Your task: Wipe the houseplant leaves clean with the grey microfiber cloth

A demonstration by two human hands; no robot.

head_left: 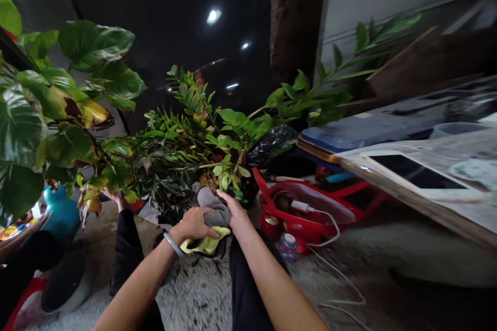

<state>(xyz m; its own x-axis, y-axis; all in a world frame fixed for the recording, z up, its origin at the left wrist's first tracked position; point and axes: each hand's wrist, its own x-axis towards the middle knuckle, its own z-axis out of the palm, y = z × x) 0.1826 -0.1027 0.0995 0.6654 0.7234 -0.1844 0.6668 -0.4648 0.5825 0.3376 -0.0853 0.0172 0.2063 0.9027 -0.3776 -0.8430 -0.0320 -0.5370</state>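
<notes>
A grey and yellow cloth is bunched between my two hands, low in front of the potted plants. My left hand, with a pale bangle at the wrist, presses and grips the cloth from the left. From the right, my right hand holds the cloth's edge, its fingers partly hidden. Green leaves with some yellowed ones hang just beyond the cloth.
At the right are a red basket with a white cable, a small bottle, and a table bearing a tablet. Another person's hand and a teal object are at the left.
</notes>
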